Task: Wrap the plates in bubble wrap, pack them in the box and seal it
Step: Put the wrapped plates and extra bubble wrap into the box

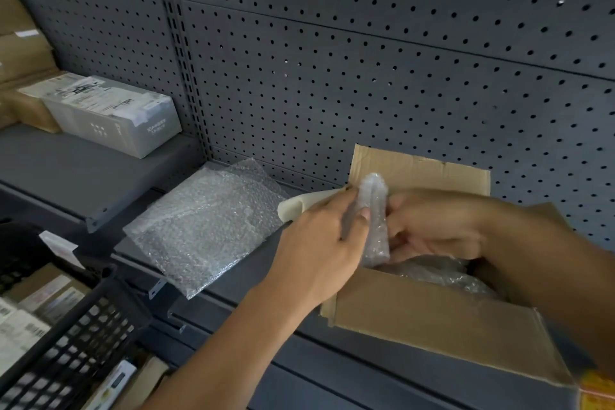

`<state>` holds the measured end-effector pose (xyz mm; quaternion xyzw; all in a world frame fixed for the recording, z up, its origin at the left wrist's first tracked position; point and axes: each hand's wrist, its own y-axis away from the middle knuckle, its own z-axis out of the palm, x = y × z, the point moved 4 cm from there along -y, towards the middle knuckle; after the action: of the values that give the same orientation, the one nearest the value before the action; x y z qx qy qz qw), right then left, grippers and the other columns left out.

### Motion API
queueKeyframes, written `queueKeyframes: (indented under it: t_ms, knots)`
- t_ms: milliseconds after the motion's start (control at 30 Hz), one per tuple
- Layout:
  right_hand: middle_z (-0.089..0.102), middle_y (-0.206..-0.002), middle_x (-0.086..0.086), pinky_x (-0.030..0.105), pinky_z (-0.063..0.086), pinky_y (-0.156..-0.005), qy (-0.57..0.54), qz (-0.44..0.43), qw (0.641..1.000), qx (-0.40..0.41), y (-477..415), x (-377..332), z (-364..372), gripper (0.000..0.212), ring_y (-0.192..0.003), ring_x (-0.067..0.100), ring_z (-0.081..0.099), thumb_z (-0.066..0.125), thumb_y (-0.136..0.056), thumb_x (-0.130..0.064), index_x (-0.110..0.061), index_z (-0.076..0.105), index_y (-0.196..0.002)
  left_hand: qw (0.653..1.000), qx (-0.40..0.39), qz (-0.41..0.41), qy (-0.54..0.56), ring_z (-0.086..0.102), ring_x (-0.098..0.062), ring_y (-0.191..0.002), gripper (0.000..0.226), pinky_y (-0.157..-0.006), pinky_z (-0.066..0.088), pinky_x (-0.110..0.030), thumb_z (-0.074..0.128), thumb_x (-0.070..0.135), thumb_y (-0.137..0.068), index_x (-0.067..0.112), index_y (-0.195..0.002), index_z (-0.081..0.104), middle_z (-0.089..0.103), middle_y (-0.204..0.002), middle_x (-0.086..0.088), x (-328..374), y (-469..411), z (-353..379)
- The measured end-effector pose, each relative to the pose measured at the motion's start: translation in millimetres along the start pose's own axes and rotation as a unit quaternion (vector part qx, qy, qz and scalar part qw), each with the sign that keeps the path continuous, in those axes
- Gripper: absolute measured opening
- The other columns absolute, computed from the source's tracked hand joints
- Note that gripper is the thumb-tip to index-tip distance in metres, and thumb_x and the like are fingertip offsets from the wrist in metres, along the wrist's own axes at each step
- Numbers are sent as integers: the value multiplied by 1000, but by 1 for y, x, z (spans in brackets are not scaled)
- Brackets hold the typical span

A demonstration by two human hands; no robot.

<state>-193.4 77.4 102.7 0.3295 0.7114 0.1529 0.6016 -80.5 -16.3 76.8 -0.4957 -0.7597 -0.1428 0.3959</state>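
Roughly mid-task, going by what shows. We hold one wrapped plate on edge over the open box, its lower end just inside the opening. A padded bundle already lies in the box beneath it, so at least one item looks packed; we can't count them.

To the left, on the shelf, lies a flat bubble wrap sheet. We can't tell whether there's a plate inside it or it's spare wrap. A cream piece pokes out on the far side of our left hand, between the sheet and the box. It could be a bare plate or paper; unclear.

Our read on what's left: seat this plate, deal with whatever sits on the shelf, fold the flaps, tape. The flaps are up and no tape is in view.

Hands:
- left hand comes in from the near left, fingers closed on the left face of the wrapped plate, one fingertip showing against the wrap.
- right hand reaches across the box from the right, fingers curled round the plate's right side, forearm over the box's right flap.
- both clamp the same plate and keep it upright.

The black basket at near left is not involved.
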Motion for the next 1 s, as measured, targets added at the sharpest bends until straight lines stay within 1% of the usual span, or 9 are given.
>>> queueKeyframes:
  t_ms: [100, 200, 333, 433, 500, 600, 800, 900, 1000]
  knots:
    - [69, -120, 25, 46, 56, -96, -146, -24, 989, -10, 9, -2, -13, 34, -112, 39, 68, 38, -102, -7, 2, 58, -129, 1000, -7, 10, -13, 48, -3, -133, 46, -106, 47, -32, 31, 45, -108, 38, -151, 45, 52, -149, 19, -1, 0, 4]
    - [71, -120, 21, 48, 54, -98, -135, -36, 990, -11, 10, -2, -5, 38, -111, 37, 69, 40, -106, -28, -5, 61, -128, 999, -24, 25, -34, 28, -2, -147, 48, -109, 27, -5, 28, 31, -110, 28, -158, 36, 38, -161, 13, 2, 1, 9]
    - [74, -114, 16, 48, 56, -96, -115, -36, 991, 59, -3, 0, 5, 27, -107, 30, 72, 43, -107, -11, -8, 63, -125, 996, -58, -34, 55, 25, -13, -152, 55, -122, 25, -28, 32, 23, -109, 27, -162, 20, 29, -165, 8, -3, -3, 8]
    - [74, -90, 18, 34, 62, -74, -19, -2, 996, 91, -15, 3, 15, 29, -80, 27, 74, 39, -103, 0, 1, 64, -116, 988, -110, -45, 100, 24, -10, -152, 57, -126, 22, -37, 30, 30, -107, 33, -162, 15, 28, -166, 8, -2, -1, 13]
    - [58, -65, 9, 15, 45, -50, 118, 36, 984, 126, -20, 5, 20, 30, -54, 12, 55, 33, -101, 5, 3, 63, -99, 988, -114, -53, 92, 13, -7, -155, 62, -128, 15, -34, 34, 22, -106, 33, -163, 11, 17, -170, 10, -1, 0, 16]
    - [51, -78, 2, 19, 38, -60, 256, 28, 951, 173, -26, 4, 20, 30, -71, 14, 47, 34, -102, 3, -9, 61, -102, 989, -114, -42, 81, -1, 0, -155, 68, -127, 4, -26, 36, 10, -104, 31, -164, 10, 3, -171, 12, 3, 1, 19]
    - [56, -137, 22, 29, 37, -80, 325, 66, 931, 151, -29, -7, 20, 34, -119, 33, 57, 44, -103, -5, 4, 52, -135, 985, -122, -51, 109, 33, -19, -149, 71, -122, 30, -42, 38, 5, -100, 39, -159, 20, 28, -165, 8, 3, 0, 16]
    - [61, -111, 17, 26, 37, -74, 241, 69, 959, 135, -32, 2, 15, 29, -88, 24, 52, 43, -102, -5, -2, 57, -128, 979, -101, -42, 172, 50, 11, -124, 59, -101, 43, -15, 45, 12, -102, 46, -150, 36, 38, -151, 31, -1, 1, 6]
    - [63, -98, 8, 34, 53, -77, 140, 66, 982, 104, -28, 17, 1, 27, -80, 24, 61, 55, -98, -22, -6, 62, -117, 983, -26, -46, 178, 40, 8, -138, 44, -118, 34, -24, 49, 26, -107, 45, -147, 43, 36, -156, 29, -23, 0, -20]
